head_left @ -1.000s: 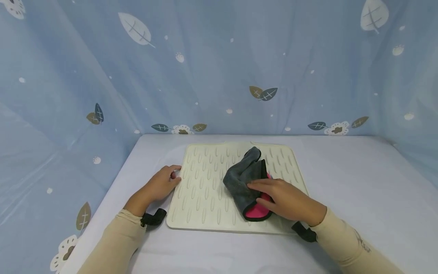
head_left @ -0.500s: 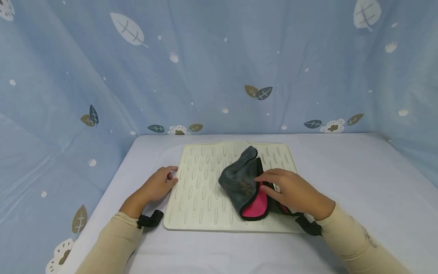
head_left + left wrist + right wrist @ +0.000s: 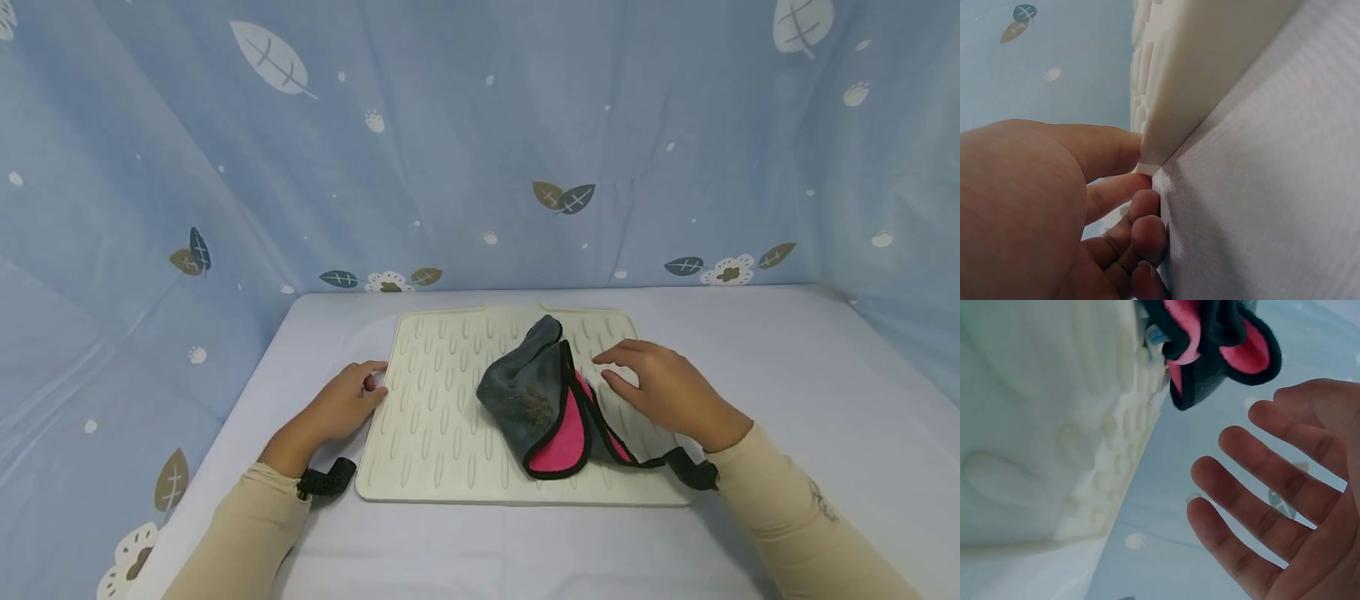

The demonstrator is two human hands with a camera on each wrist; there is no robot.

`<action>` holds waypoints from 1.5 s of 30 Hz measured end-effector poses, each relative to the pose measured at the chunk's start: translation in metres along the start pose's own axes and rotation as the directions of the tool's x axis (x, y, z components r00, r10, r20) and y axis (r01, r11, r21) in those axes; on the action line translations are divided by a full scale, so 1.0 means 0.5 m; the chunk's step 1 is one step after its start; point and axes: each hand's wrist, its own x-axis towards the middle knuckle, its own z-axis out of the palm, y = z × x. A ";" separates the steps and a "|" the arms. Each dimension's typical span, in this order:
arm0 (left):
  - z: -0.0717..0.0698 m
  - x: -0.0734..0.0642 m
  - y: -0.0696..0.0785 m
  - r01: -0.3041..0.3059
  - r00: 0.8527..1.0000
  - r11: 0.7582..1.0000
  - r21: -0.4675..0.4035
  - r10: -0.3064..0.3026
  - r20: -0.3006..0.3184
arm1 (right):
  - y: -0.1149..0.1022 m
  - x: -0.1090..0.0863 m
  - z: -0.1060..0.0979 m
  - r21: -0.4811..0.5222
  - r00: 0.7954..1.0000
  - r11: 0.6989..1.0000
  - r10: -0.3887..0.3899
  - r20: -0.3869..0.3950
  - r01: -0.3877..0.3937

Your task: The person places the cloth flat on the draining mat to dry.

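A cream mat [image 3: 435,417] with raised oval ridges lies flat on the table. On its right half sits a crumpled cloth [image 3: 517,392], grey on one side and pink on the other, with black edging and a brownish stain. My left hand [image 3: 343,404] touches the mat's left edge with thumb and forefinger, the other fingers curled beneath; in the left wrist view, fingertips meet the mat's side [image 3: 1191,75]. Just right of the cloth, my right hand [image 3: 667,387] hovers apart from it, its fingers spread and holding nothing in the right wrist view.
White cloth covers the table [image 3: 787,400] around the mat. Behind and at both sides hangs a blue curtain [image 3: 450,150] printed with leaves and flowers. Black straps [image 3: 326,479] sit at both wrists. A small blue-and-white patch [image 3: 1155,334] shows beside the cloth's folds.
My right hand has let go of the cloth and drawn back to the right. The cloth's right flap now lies spread out. My left hand stays at the mat's edge.
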 end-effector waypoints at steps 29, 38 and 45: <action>-0.001 0.001 0.001 0.017 1.000 1.000 0.017 -0.017 0.000 | 0.010 -0.004 0.036 0.175 0.922 0.983 -0.011 0.388 -0.062; 0.001 -0.001 0.001 0.012 1.000 1.000 0.014 -0.012 0.004 | 0.003 -0.006 0.040 0.175 0.916 0.983 -0.015 0.402 -0.061; 0.001 0.001 0.002 0.017 1.000 1.000 0.012 -0.017 -0.002 | -0.001 -0.007 0.039 0.174 0.917 0.983 -0.018 0.399 -0.056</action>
